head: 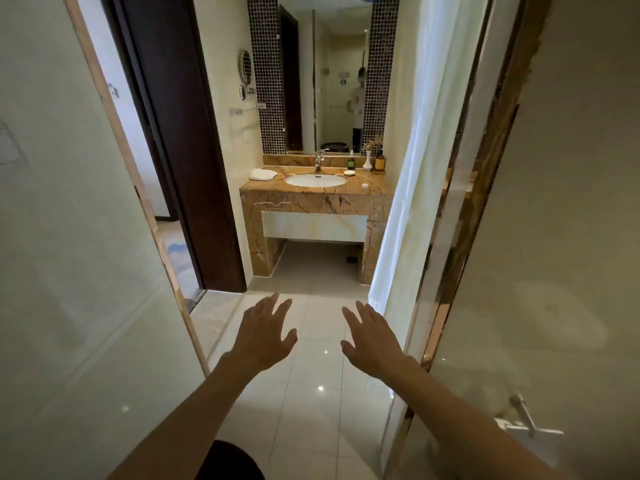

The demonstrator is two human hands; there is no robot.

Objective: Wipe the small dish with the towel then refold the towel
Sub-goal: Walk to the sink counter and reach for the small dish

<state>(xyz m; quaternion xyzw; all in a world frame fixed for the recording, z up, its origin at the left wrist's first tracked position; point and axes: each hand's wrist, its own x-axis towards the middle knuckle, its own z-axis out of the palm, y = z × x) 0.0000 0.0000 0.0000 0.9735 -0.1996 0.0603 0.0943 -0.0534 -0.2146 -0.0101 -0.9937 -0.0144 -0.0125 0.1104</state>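
Reaching forward — left hand (265,332), right hand (372,337), palms down

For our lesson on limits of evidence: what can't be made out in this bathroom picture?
- Small white dish on the marble counter, head view: too small to show dirt or contents.
- Folded white towel: fold layers too small.
- Dark bottle: label unreadable.
- Counter's right end: hidden by white curtain.
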